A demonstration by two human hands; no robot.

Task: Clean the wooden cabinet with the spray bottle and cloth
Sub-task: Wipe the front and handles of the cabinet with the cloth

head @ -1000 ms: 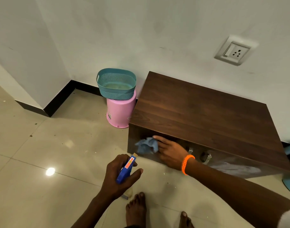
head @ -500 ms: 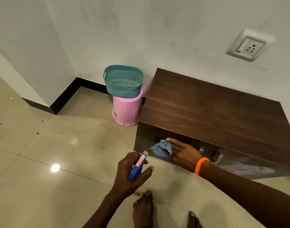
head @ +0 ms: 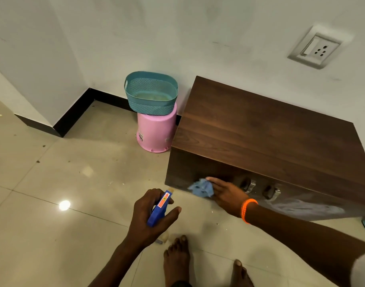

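A low dark wooden cabinet [head: 266, 129] stands against the white wall, with two metal handles on its front. My right hand [head: 227, 193], an orange band at its wrist, presses a crumpled blue cloth [head: 201, 188] against the lower left of the cabinet front. My left hand [head: 150, 218] grips a spray bottle with a blue trigger head [head: 160, 208], held over the floor in front of the cabinet; most of the bottle's body is hidden under the hand. A pale smear shows on the right part of the front.
A teal mesh basket [head: 151, 94] sits on an upturned pink bucket [head: 155, 133] just left of the cabinet. Beige floor tiles [head: 53, 235] spread to the left. A wall socket [head: 315, 48] is above the cabinet. My bare feet [head: 177, 262] stand close below.
My right hand and the cloth have slid lower on the cabinet front, towards its bottom edge. The camera view shifted left. My left hand keeps its hold on the bottle.
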